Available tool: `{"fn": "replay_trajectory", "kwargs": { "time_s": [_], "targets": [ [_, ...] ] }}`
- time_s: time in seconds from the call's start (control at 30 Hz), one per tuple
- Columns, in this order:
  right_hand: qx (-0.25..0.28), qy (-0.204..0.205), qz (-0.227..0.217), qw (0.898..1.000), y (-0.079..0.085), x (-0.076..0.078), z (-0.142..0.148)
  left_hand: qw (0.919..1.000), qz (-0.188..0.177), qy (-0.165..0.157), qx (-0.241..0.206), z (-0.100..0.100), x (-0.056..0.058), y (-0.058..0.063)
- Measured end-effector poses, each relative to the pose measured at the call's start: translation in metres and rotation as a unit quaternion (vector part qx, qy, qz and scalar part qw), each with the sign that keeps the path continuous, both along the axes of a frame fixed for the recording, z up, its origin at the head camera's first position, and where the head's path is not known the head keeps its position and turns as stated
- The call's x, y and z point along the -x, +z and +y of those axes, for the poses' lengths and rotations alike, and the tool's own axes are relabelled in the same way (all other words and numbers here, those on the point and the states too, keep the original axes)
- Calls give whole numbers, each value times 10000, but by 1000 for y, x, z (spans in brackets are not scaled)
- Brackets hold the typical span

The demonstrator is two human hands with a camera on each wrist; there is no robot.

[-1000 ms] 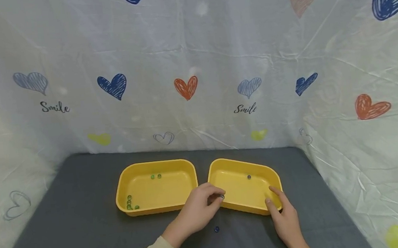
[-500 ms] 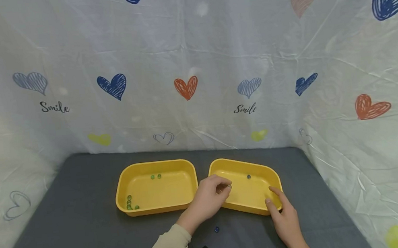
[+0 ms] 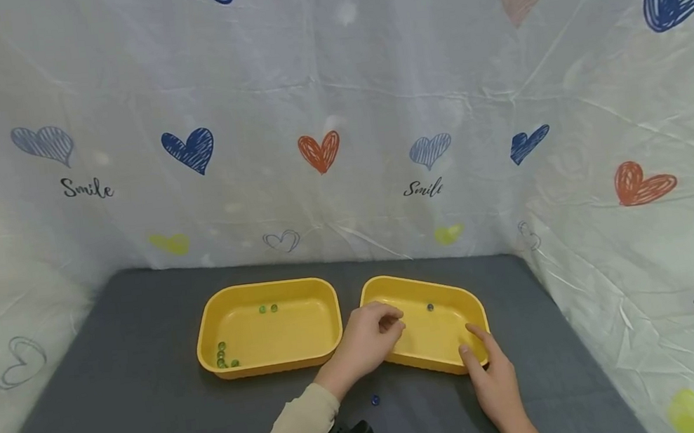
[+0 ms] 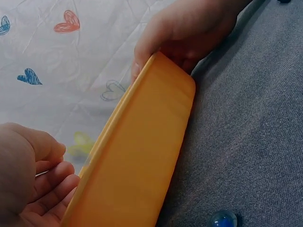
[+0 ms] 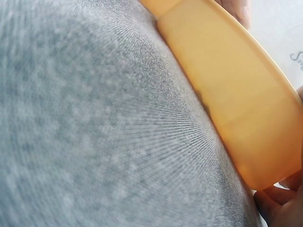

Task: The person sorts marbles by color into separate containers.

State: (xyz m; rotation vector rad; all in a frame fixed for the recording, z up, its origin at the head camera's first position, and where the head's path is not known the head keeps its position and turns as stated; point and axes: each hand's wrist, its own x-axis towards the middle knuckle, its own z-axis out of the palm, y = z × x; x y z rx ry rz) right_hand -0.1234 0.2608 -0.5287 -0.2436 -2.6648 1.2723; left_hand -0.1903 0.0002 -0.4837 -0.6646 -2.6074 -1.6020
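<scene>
My left hand (image 3: 366, 341) is over the left end of the right yellow tray (image 3: 430, 338), its thumb and index fingertips close together. No marble shows between them, and the palm side is partly hidden, so I cannot tell whether it holds one. In the left wrist view its other fingers curl beside the rim. At the opposite end, my right hand (image 3: 499, 384) grips the tray's near right corner, thumb over the rim and fingers around the outside. One dark blue marble (image 3: 430, 307) lies inside this tray. Another blue marble (image 3: 375, 400) rests on the cloth in front.
A second yellow tray (image 3: 274, 367) stands to the left, with several green marbles (image 3: 274, 309) along its back and in its near left corner. Dark grey cloth (image 3: 120, 410) covers the table. A white curtain (image 3: 359, 88) printed with hearts hangs behind and at the sides.
My left hand has moved right and farther over the right tray; the marble seen at its fingertips earlier no longer shows. My right hand keeps its grip. The head view has shifted slightly.
</scene>
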Motion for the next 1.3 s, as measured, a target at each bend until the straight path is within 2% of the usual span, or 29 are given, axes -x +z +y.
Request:
{"fn": "replay_trajectory", "kwargs": {
  "time_s": [0.8,1.1,1.3],
  "targets": [
    [-2,-16,0,10000,0,1,-1,9999,126,54,-19,-1,-3,-3],
    [-61,-27,24,10000,-2,1,2,9990,277,-63,-351,-4,-2,-7],
    [-11,9,-7,10000,-1,1,2,9961,489,-95,-729,-15,-8,-9]
  ]
}}
